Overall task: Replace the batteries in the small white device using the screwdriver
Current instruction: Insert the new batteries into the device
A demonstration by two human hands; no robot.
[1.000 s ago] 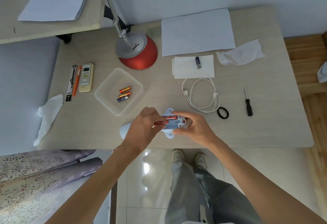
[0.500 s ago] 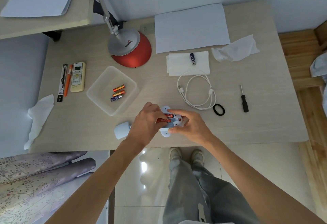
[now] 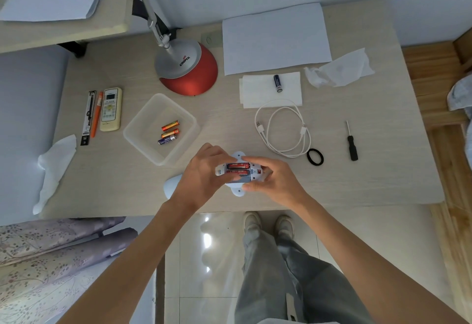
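Observation:
The small white device lies back-up near the table's front edge, its battery bay uncovered. Two red batteries sit side by side in the bay. My left hand presses its fingertips onto the batteries' left end and grips the device's left side. My right hand clamps the device's right side between thumb and fingers. The black-handled screwdriver lies alone on the table to the right. A white cover piece shows behind my left wrist, partly hidden.
A clear plastic tray holds three loose batteries. A dark battery lies on a folded tissue. A coiled white cable, black hair band, red lamp base, remote, pens and paper sheets also occupy the table.
The second red battery, tilted up under my left fingers a second ago, now lies flat in the bay beside the first. Both hands stayed on the device; the camera view shifted slightly.

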